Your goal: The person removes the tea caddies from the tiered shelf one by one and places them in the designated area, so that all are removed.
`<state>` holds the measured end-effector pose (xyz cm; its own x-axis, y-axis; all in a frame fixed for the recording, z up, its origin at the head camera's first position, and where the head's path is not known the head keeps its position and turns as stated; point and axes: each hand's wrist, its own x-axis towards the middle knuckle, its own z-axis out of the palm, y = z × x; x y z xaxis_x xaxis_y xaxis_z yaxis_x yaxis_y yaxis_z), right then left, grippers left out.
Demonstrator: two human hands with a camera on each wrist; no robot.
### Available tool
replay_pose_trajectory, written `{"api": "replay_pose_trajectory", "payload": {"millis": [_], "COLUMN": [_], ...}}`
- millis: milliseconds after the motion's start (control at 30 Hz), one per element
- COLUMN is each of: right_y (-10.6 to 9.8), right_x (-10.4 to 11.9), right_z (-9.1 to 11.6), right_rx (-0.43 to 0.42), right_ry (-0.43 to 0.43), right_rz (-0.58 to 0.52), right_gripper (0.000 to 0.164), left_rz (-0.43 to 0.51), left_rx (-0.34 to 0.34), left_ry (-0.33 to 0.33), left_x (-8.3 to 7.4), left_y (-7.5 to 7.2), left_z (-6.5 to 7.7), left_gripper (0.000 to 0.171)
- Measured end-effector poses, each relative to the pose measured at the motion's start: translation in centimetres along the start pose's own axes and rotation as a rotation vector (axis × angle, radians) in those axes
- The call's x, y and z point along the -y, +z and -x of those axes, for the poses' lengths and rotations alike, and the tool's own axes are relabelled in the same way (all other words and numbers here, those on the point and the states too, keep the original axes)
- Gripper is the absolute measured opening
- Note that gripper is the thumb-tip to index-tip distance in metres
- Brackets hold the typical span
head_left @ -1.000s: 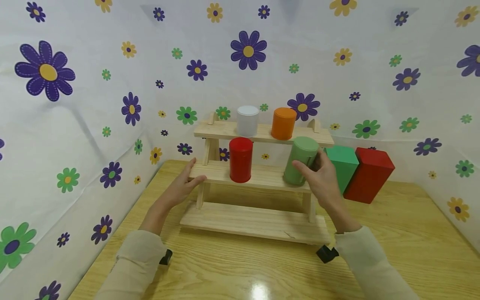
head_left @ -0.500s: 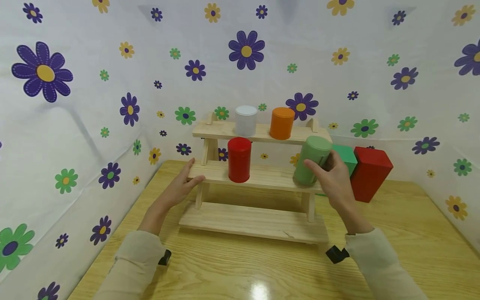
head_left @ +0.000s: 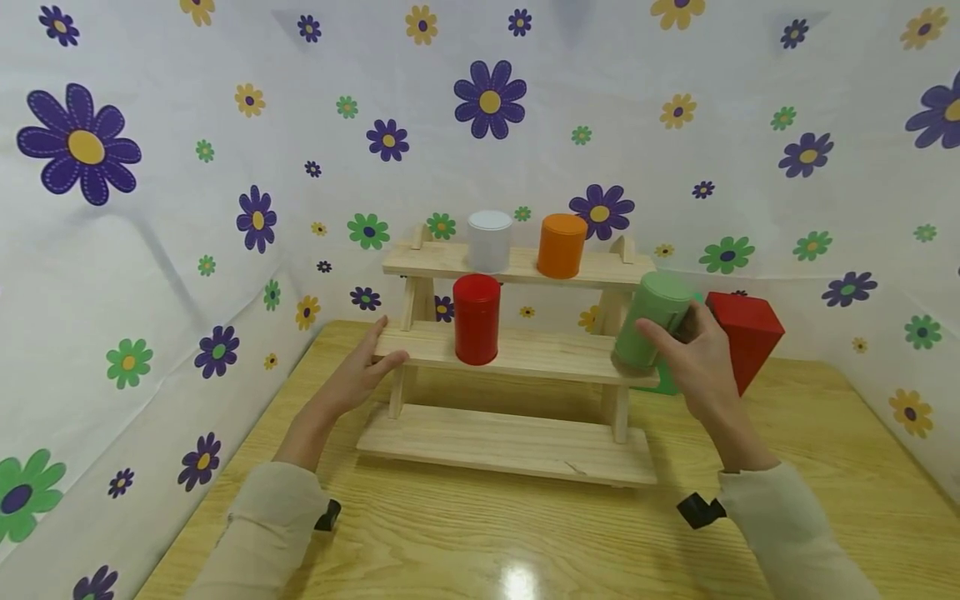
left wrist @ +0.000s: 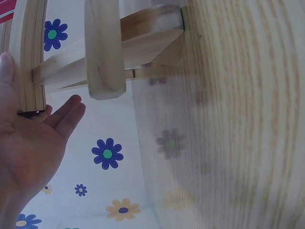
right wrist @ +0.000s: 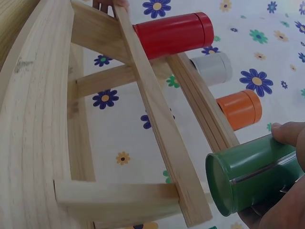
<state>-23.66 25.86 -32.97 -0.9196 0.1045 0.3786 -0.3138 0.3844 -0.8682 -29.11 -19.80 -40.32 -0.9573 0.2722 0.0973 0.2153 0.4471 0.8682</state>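
Observation:
My right hand (head_left: 701, 358) grips a green canister (head_left: 652, 321) around its side, near the right end of the middle shelf of a wooden three-step stand (head_left: 555, 354). The canister leans slightly right, and in the right wrist view the bottom of the green canister (right wrist: 219, 186) shows beyond the shelf's end. My left hand (head_left: 360, 375) holds the left end of the middle shelf, thumb toward the front. In the left wrist view, fingers (left wrist: 71, 117) reach past the shelf's end. A red canister (head_left: 477, 321) stands left of centre on that shelf.
On the top shelf stand a white canister (head_left: 490, 242) and an orange canister (head_left: 562, 246). Behind my right hand, a red box (head_left: 744, 333) and a partly hidden green box (head_left: 666, 382) stand on the wooden table (head_left: 420, 533). Flower-patterned cloth (head_left: 420, 75) surrounds the table.
My right hand has moved the green canister rightward along the middle shelf to its right end, now covering most of the green box. My left hand has stayed at the shelf's left end.

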Motion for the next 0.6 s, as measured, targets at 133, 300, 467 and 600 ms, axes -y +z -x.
{"api": "replay_pose_trajectory", "payload": {"millis": [133, 300, 467, 600], "right_y": [-1.1, -2.3, -3.6, -4.8], "right_x": [-0.3, -0.9, -1.6, -2.1], "right_z": [0.1, 0.1, 0.0, 0.1], "right_rx": [-0.023, -0.047, -0.065, -0.071], "right_ry": [0.007, 0.007, 0.014, 0.022], "right_rz": [0.044, 0.082, 0.105, 0.105], "right_gripper": [0.072, 0.069, 0.069, 0.069], "left_rz": [-0.010, -0.004, -0.012, -0.016], "left_rx": [-0.001, 0.001, -0.008, -0.007], "left_ry": [-0.008, -0.017, -0.018, -0.013], "left_x": [0.0, 0.1, 0.1, 0.1], "left_y": [0.0, 0.0, 0.0, 0.0], "left_z": [0.0, 0.0, -0.1, -0.2], "left_gripper": [0.090, 0.091, 0.092, 0.092]}}
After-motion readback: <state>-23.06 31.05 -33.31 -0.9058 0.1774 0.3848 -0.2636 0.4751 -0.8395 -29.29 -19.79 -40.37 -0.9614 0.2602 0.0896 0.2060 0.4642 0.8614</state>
